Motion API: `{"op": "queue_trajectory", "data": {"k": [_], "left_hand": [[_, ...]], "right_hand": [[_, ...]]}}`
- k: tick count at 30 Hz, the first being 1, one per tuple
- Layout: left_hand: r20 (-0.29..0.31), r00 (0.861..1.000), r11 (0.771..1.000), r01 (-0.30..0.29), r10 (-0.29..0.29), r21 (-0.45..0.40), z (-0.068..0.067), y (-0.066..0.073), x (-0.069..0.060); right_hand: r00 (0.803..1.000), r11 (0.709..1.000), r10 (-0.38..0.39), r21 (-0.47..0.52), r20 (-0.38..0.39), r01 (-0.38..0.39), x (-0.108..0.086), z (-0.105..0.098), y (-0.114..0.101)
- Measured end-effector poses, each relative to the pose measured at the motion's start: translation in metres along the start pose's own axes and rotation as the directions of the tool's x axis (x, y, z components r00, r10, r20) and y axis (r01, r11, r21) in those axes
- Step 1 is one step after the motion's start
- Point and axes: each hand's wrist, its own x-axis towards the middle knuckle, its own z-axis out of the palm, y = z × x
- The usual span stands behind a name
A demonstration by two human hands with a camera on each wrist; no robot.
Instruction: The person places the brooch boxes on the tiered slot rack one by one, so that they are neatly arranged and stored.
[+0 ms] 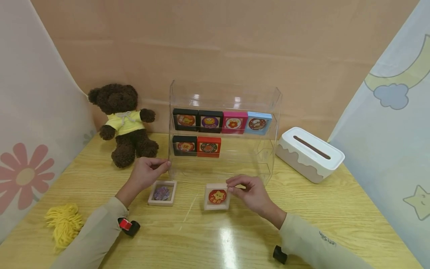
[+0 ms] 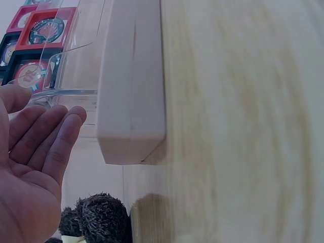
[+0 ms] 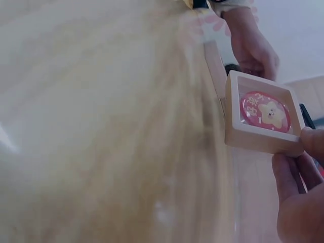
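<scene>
My right hand (image 1: pixel 250 194) pinches the right edge of a pale square display frame (image 1: pixel 217 196), which holds a red round badge with a yellow star. The thumb lies on its front and the fingers are behind, plain in the right wrist view. At the lower left corner of a clear acrylic rack (image 1: pixel 242 164), my left hand (image 1: pixel 146 173) grips the edge between thumb and fingers. A second pale frame (image 1: pixel 162 193), with a purplish badge, lies flat on the table just below that hand; its side fills the middle of the left wrist view.
Black, pink and blue frames (image 1: pixel 235 122) fill the rack's middle tier; a black and a red frame (image 1: pixel 209 147) stand lower left. A brown teddy bear (image 1: pixel 125 123) sits left of the rack, a white tissue box (image 1: pixel 309 153) right. Yellow yarn (image 1: pixel 65 224) lies front left.
</scene>
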Motion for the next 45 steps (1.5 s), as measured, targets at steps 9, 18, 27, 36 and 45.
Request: {"op": "queue_trajectory", "data": {"k": [9, 18, 27, 36, 45], "left_hand": [[0.002, 1.000, 1.000, -0.009, 0.009, -0.003, -0.001, 0.000, -0.001], [-0.002, 1.000, 1.000, -0.005, 0.005, 0.003, 0.000, -0.001, -0.001], [-0.001, 1.000, 1.000, -0.005, 0.005, -0.010, 0.001, -0.001, -0.002], [0.004, 1.000, 1.000, 0.011, -0.011, -0.004, 0.000, 0.001, -0.002], [0.006, 1.000, 1.000, 0.014, -0.014, 0.001, -0.001, 0.002, -0.002]], "right_hand": [[0.990, 0.999, -0.014, -0.038, -0.144, 0.009, 0.016, -0.026, -0.011], [0.940, 0.999, -0.024, 0.013, -0.341, 0.030, 0.037, -0.050, -0.026], [0.860, 0.989, -0.124, 0.005, -0.496, 0.146, 0.053, -0.061, -0.030], [0.831, 0.980, -0.159, 0.014, -0.534, 0.197, 0.064, -0.059, -0.034], [0.785, 0.976, -0.169, 0.010, -0.596, 0.217, 0.075, -0.050, -0.033]]}}
